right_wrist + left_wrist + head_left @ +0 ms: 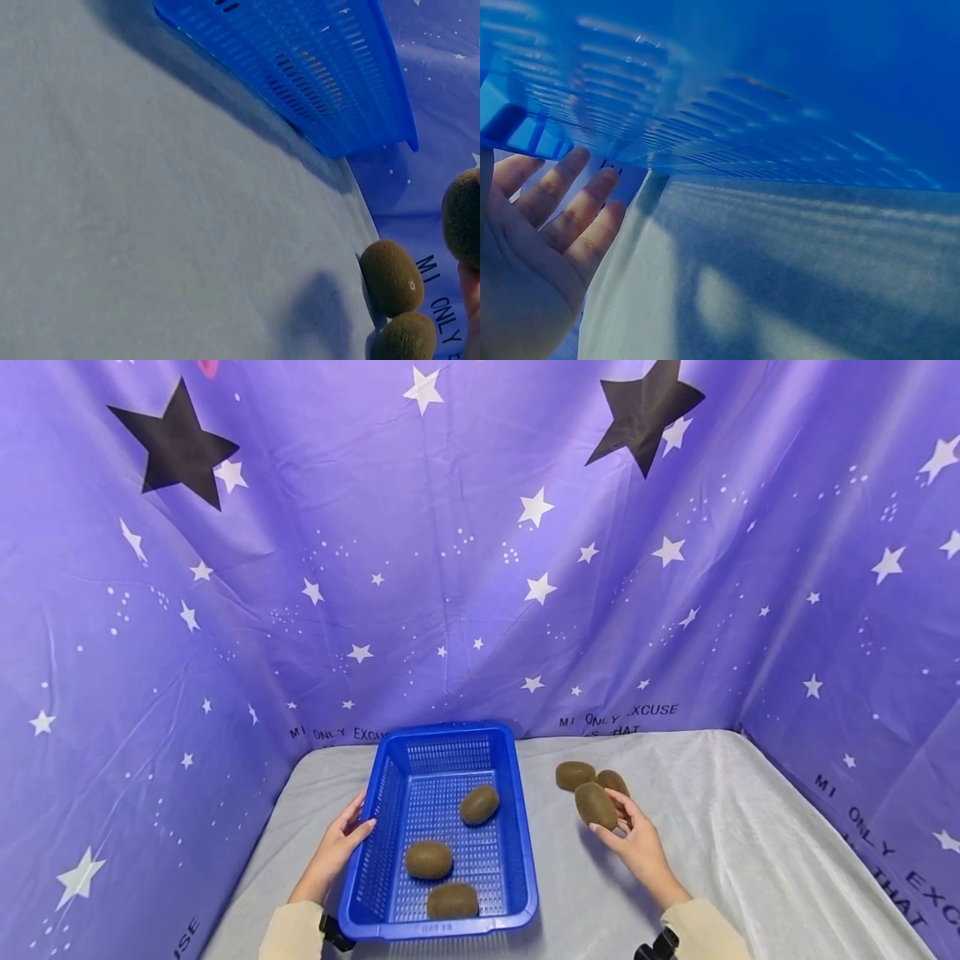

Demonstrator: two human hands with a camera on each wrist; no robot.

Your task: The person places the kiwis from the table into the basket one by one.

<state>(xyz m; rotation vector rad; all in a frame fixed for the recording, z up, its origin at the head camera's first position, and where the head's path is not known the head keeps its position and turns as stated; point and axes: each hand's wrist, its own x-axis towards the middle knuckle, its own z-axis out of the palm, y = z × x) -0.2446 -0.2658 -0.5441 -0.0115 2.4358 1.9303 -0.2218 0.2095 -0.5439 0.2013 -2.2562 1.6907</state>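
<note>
On the left, my left hand [333,847] rests against the side of a blue plastic basket [527,868], its thumb at the rim. The left wrist view shows that hand's fingers [570,214] fairly straight along the outer wall. Inside the basket lie three brown kiwis: one kiwi [479,805] towards the right wall, another kiwi [428,860] left of middle, and a third kiwi [452,902] by the front. My right hand [645,852] holds a kiwi [596,806] above the cloth, between thumb and fingers. Behind it, two kiwis [575,775] [405,337] lie close together.
Grey cloth [720,860] covers the table. Purple star-printed curtains [465,568] hang along the back and both sides, with the basket's far end close to the back one.
</note>
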